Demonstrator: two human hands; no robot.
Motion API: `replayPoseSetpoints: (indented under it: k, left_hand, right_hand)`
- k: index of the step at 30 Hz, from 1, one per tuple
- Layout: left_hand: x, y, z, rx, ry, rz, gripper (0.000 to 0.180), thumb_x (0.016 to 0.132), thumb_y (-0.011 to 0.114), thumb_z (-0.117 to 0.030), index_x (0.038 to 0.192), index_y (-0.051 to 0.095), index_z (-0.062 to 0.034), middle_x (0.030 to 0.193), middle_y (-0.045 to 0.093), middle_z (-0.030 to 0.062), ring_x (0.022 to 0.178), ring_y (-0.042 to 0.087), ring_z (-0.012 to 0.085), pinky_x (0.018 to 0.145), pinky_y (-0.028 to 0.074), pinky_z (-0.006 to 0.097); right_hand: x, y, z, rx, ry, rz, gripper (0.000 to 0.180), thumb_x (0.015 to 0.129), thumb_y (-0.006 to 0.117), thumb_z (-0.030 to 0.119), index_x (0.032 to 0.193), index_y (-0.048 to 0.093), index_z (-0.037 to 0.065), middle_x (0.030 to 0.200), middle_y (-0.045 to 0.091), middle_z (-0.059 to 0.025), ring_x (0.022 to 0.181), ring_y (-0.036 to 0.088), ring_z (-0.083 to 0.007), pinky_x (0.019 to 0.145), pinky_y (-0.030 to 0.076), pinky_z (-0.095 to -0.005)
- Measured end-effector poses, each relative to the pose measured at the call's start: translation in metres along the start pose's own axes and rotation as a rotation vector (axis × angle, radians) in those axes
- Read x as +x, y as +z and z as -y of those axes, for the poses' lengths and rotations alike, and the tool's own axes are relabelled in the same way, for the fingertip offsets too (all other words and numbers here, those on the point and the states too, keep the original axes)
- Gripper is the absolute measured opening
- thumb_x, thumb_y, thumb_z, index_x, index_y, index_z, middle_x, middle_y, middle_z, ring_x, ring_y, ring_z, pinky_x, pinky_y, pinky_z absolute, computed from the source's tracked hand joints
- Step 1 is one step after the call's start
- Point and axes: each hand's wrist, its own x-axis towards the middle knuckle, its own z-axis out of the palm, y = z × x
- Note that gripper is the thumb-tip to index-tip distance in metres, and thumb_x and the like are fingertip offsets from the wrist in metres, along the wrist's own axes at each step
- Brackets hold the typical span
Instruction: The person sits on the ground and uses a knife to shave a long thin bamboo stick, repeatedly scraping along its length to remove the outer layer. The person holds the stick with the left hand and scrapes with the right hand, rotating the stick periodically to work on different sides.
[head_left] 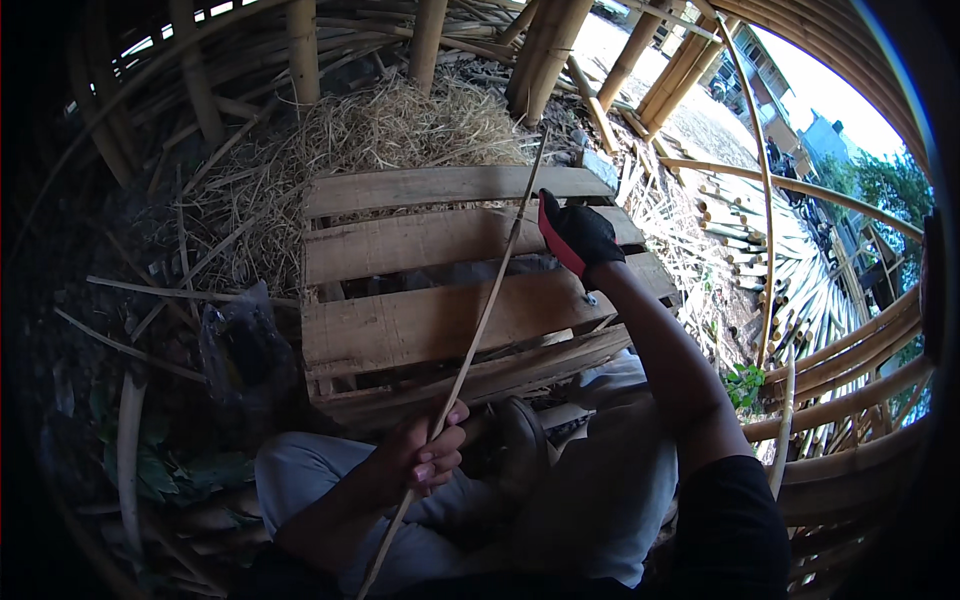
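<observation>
My bare left hand (430, 455) is closed around a long thin bamboo strip (476, 345), low in front of my lap. The strip slants up and away to the right across a slatted wooden crate (390, 325), with a darker spot partway along its upper part. On my right hand (580, 235) is a black glove with a red side. It hovers over the crate's right part, just right of the strip and seemingly apart from it. Its thumb side points toward the far end, while the other fingers are hidden or too dark to read.
Straw-like shavings (400, 130) are heaped behind the crate. A clear plastic bag (245, 345) lies at its left among loose strips. Bamboo posts (548, 60) stand at the back, and a bamboo rail (840, 410) curves along the right. Cut bamboo pieces (735, 235) lie outside in sunlight.
</observation>
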Motion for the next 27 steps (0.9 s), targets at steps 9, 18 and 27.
replayPoseSetpoints:
  k: [9,18,27]
  left_hand:
    - [0.007,-0.014,0.007,-0.465,-0.023,0.270,0.009,0.110,0.036,-0.017,0.105,0.039,-0.0113,0.059,0.043,-0.0005,0.042,0.047,0.0096,0.035,0.036,0.021]
    - [-0.002,0.014,0.003,0.011,-0.005,-0.076,0.021,0.109,0.042,-0.033,0.099,0.042,-0.0142,0.053,0.037,-0.0045,0.036,0.039,0.0061,0.032,0.031,0.021]
    - [-0.008,0.021,0.002,0.185,-0.026,-0.187,0.033,0.108,0.040,-0.046,0.097,0.043,-0.0155,0.051,0.035,-0.0058,0.034,0.037,0.0061,0.032,0.029,0.022]
  right_hand:
    - [0.007,0.010,0.015,-0.084,-0.034,-0.053,0.083,0.103,0.022,0.061,0.079,0.075,0.001,0.083,0.072,-0.0236,0.088,0.070,-0.0427,0.090,0.051,-0.0472]
    - [0.029,-0.002,-0.021,-0.131,0.086,-0.134,0.077,0.105,0.022,0.056,0.086,0.074,0.002,0.092,0.073,-0.0227,0.091,0.070,-0.0436,0.088,0.051,-0.0503]
    - [-0.003,-0.013,0.016,0.010,-0.016,0.139,0.084,0.104,0.022,0.063,0.083,0.075,0.002,0.083,0.072,-0.0235,0.092,0.071,-0.0404,0.092,0.050,-0.0462]
